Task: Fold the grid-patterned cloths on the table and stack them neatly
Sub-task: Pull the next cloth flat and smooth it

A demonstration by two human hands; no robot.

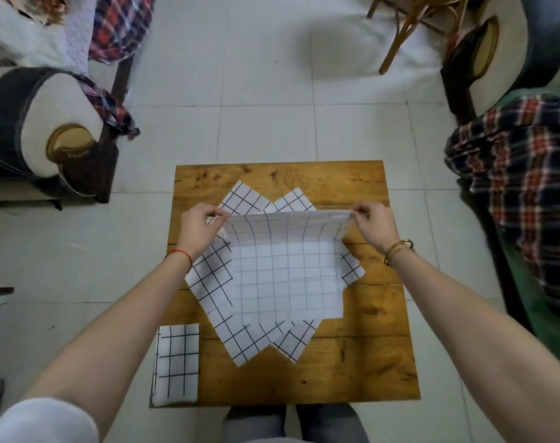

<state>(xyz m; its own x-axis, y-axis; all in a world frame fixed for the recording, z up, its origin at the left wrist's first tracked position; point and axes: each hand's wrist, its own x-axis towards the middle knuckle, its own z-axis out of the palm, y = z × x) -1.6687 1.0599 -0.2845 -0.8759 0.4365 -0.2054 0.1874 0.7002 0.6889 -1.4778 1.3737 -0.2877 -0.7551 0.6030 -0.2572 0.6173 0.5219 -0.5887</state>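
We are early in the job: one folded cloth [176,362] already lies at the near left corner of the wooden table [368,362], the start of our stack. Our left hand [198,223] and right hand [373,223] each pinch a far corner of the top cloth [288,273], lifting its far edge off the pile (the first fold, we judge, is only beginning). Beneath it several unfolded cloths [211,282] lie fanned at angles in the table's middle, all left to fold.
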